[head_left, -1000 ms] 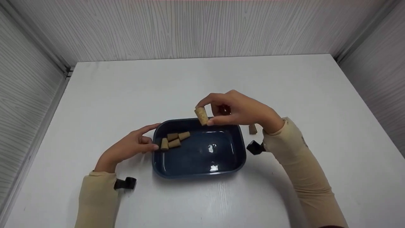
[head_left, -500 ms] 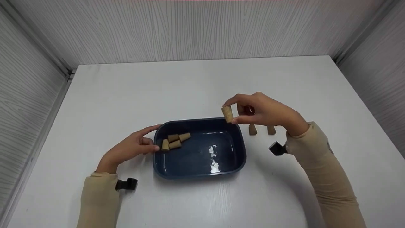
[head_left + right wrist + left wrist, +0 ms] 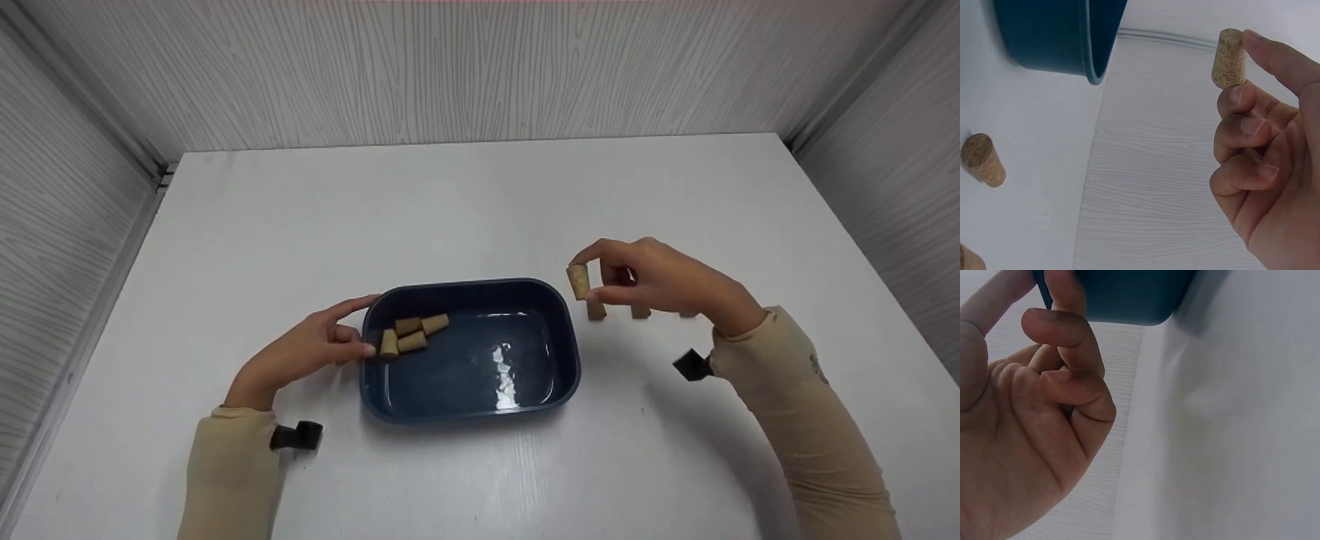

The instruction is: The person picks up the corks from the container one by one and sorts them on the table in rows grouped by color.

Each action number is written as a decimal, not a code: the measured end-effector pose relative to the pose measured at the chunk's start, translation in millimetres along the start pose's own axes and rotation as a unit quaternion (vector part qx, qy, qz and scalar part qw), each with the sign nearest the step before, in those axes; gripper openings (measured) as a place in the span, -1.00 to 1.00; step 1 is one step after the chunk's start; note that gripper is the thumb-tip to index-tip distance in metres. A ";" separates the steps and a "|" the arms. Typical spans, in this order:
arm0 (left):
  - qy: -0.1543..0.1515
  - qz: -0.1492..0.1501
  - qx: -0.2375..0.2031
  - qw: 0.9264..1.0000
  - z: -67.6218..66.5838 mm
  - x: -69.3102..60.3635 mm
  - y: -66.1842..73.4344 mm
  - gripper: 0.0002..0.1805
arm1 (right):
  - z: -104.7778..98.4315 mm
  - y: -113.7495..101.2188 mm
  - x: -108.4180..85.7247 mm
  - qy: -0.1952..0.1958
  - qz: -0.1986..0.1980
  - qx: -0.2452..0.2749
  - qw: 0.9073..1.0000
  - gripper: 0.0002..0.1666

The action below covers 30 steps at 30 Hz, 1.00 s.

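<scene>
In the head view, my right hand [image 3: 660, 279] pinches a cork stopper [image 3: 579, 282] between thumb and index finger. It is held above the table, just past the right back corner of the blue basin [image 3: 465, 415]. The right wrist view shows the same tapered cork [image 3: 1230, 58] at the fingertips, with the other fingers curled in. My left hand [image 3: 300, 354] holds the basin's left side, thumb at the rim and index finger along the outside. Several corks [image 3: 412, 342] lie together in the basin's left part.
More corks [image 3: 596, 310] stand or lie in a row on the white table [image 3: 465, 217] right of the basin, partly hidden by my right hand. Wood-grain panels [image 3: 480, 75] close off the back and both sides.
My right hand has carried the cork rightward from over the basin to beyond its right rim, uncovering more of the table corks. The left hand and the basin have barely moved.
</scene>
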<state>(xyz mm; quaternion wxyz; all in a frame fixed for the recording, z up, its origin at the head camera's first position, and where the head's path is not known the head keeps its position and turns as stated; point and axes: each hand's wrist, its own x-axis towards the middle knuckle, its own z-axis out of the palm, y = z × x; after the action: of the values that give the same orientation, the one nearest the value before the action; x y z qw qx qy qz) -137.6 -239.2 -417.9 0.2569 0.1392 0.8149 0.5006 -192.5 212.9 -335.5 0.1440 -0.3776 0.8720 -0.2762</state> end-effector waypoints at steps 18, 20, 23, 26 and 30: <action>-0.002 -0.001 -0.011 1.000 0.5 5.2 1.0 -0.19 | 21.3 39.5 -34.2 -0.018 0.052 -0.072 0.996 -0.60; -0.001 -0.001 -0.012 1.000 0.4 4.9 0.8 -0.19 | 24.5 40.8 -36.6 -0.025 0.069 -0.077 0.994 -0.59; -0.002 -0.002 -0.014 1.000 0.5 5.0 0.2 -0.19 | 29.6 42.1 -39.0 -0.035 0.089 -0.086 0.992 -0.59; -0.002 0.002 -0.016 1.000 1.0 5.5 -0.2 -0.20 | 34.9 42.1 -40.5 -0.044 0.098 -0.102 0.989 -0.60; -0.006 0.009 -0.012 1.000 1.0 5.0 1.2 -0.20 | 42.4 41.2 -43.6 -0.049 0.104 -0.116 0.987 -0.66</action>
<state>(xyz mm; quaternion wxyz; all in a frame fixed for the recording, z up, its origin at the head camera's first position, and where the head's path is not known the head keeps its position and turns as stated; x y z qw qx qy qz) -141.3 -235.5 -418.6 0.2588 0.1458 0.8063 0.5116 -167.4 252.5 -392.1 0.1702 -0.3119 0.9245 -0.1378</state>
